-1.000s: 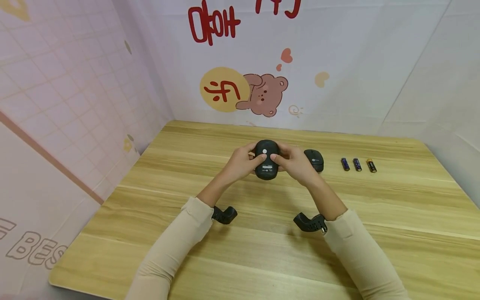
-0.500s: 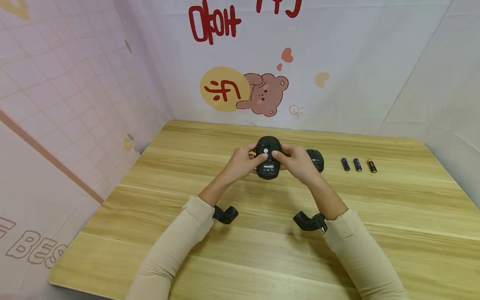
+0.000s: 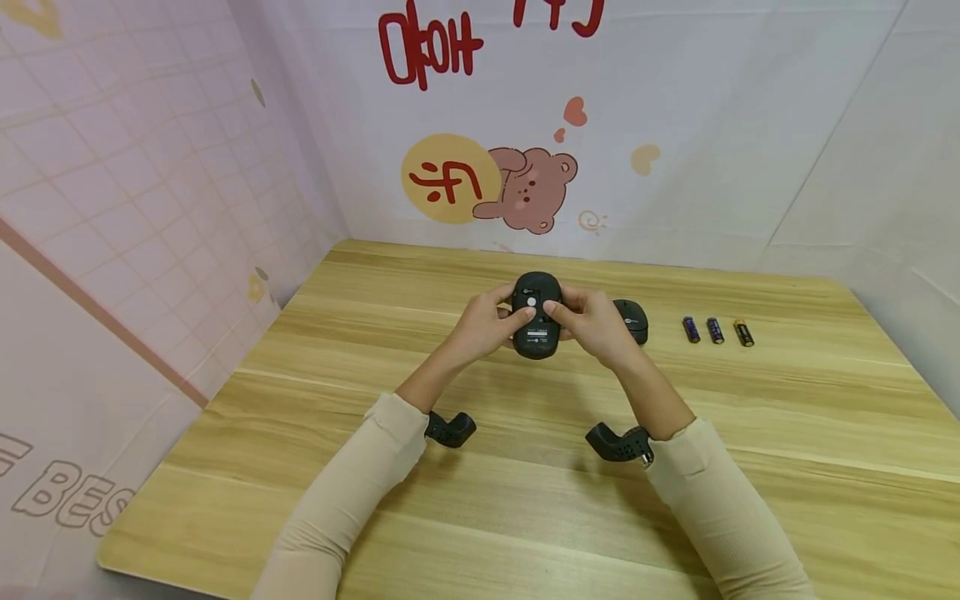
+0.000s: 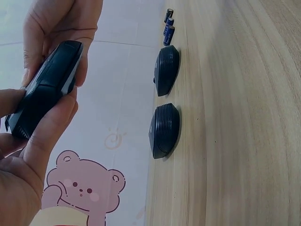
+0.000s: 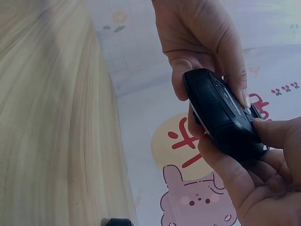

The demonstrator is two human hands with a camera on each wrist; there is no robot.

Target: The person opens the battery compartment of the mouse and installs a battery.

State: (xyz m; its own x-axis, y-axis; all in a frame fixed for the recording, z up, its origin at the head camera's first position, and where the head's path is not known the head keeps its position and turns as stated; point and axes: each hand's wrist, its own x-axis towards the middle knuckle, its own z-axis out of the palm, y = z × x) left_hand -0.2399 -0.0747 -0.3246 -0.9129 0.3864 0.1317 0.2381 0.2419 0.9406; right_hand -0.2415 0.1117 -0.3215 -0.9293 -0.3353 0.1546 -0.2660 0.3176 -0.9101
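Note:
A black computer mouse (image 3: 537,337) is held up above the table, its underside with a white spot and printed label turned toward the head camera. My left hand (image 3: 482,327) grips its left side, and my right hand (image 3: 597,330) grips the right side. Both thumbs press on the underside; the other fingers go behind it and are partly hidden. Behind my right hand, a second black mouse (image 3: 632,320) rests on the table. The left wrist view shows another mouse (image 4: 164,130) beside that one, which the hands hide from the head view.
To the right lie two blue batteries (image 3: 691,329) and a black-and-orange battery (image 3: 743,332) in a row. The wooden table (image 3: 495,517) meets a printed cloth backdrop (image 3: 697,125) at the back. Black wrist camera mounts (image 3: 452,430) jut inward from both wrists.
Over the first half second the held mouse shifted slightly up and right and tilted, with a recess near the top of its underside coming into sight. Since then almost nothing has moved.

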